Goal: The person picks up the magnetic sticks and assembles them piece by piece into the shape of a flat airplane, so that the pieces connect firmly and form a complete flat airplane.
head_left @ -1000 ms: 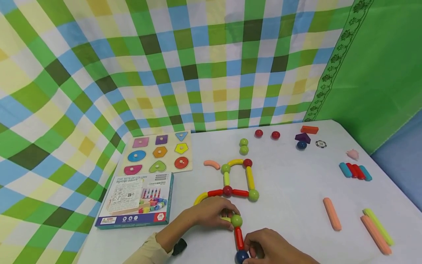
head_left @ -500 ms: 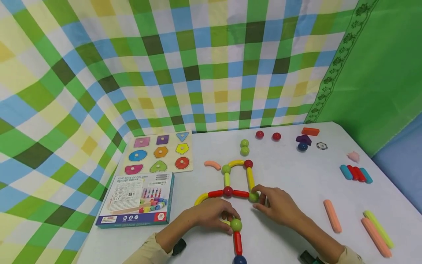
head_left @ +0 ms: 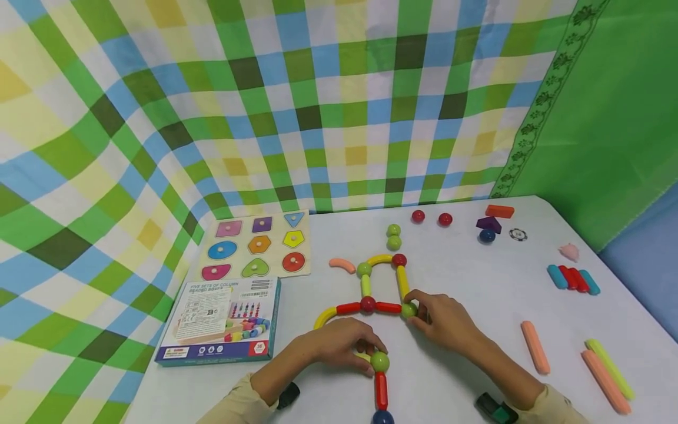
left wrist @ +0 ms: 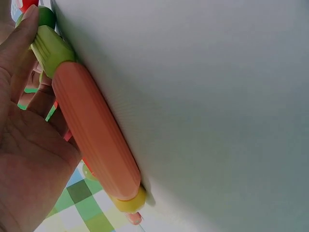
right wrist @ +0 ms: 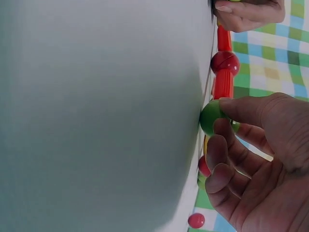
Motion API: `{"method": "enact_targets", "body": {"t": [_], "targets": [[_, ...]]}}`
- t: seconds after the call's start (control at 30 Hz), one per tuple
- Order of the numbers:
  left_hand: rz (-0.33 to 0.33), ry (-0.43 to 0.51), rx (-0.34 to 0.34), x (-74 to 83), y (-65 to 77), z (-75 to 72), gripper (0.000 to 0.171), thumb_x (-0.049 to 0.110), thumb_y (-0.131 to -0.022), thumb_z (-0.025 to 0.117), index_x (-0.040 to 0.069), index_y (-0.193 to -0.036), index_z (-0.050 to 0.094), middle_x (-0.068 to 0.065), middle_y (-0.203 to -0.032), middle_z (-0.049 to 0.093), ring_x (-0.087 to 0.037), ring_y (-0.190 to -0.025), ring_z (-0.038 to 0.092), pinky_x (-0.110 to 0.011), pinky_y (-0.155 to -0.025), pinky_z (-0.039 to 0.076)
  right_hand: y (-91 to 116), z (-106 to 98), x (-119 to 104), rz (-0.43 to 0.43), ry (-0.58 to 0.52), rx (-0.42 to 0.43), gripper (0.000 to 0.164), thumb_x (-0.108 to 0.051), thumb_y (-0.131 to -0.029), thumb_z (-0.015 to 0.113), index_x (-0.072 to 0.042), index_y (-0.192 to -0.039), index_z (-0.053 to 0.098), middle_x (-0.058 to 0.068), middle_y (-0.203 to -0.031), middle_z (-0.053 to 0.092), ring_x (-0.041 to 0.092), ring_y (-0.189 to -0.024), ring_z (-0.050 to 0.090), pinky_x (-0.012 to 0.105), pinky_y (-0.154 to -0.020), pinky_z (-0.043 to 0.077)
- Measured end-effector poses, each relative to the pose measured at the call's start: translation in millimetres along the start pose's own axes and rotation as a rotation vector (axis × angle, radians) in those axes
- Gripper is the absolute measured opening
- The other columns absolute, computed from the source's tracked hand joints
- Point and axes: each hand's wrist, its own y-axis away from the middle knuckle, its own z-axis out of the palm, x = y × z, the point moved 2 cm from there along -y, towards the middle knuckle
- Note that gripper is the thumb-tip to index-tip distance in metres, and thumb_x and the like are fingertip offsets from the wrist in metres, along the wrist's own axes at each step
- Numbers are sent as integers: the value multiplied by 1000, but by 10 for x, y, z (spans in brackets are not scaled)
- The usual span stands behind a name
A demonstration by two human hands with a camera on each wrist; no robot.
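My left hand [head_left: 344, 343] holds a green ball [head_left: 379, 361] where it meets a light-green rod [left wrist: 53, 50], with thumb and fingers either side. A salmon rod [left wrist: 96, 130] continues from that rod in the left wrist view, past my palm. From the ball a red rod [head_left: 381, 391] runs toward me to a blue ball [head_left: 383, 417], cut off by the frame edge. My right hand [head_left: 444, 321] pinches another green ball [right wrist: 211, 117], the near right corner of a four-sided loop of rods and balls. A red ball [head_left: 368, 304] forms the loop's near left corner.
A curved yellow rod [head_left: 324, 317] extends left from the loop. At left lie a boxed toy [head_left: 219, 321] and a shape puzzle board [head_left: 275, 259]. Loose balls [head_left: 394, 235] sit at the back. Salmon rods [head_left: 535, 347] and short teal and red rods [head_left: 574, 279] lie at right.
My right hand has left the blue ball and moved forward to the loop's green corner ball, which has since shifted slightly away from me. The left hand stays at its green ball.
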Motion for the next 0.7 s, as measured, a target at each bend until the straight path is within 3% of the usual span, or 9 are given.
{"method": "enact_targets", "body": {"t": [0.4, 0.53, 0.7], "targets": [[-6, -22, -6, 10, -12, 19, 40, 35, -82, 73, 29, -121, 64, 22, -93, 60, 6, -82, 54, -14, -75, 44, 17, -92, 113, 18, -72, -24, 39, -27, -81, 76, -25, -116, 59, -12, -71, 53, 10, -62, 48, 24, -56, 43], [-6, -30, -5, 2, -15, 33, 41, 35, -82, 73, 29, -122, 64, 22, -92, 59, 5, -81, 54, -14, -75, 44, 9, -244, 278, 42, -95, 20, 36, -29, -84, 72, -20, -117, 60, -9, -73, 55, 13, -62, 49, 26, -54, 42], [-4, -35, 0, 3, -14, 47, 41, 35, -83, 73, 30, -122, 63, 22, -93, 59, 6, -82, 53, -13, -76, 43, 109, -563, 575, 141, 4, 57, 30, -33, -84, 72, -13, -106, 63, -3, -74, 57, 16, -64, 50, 29, -54, 42]]}}
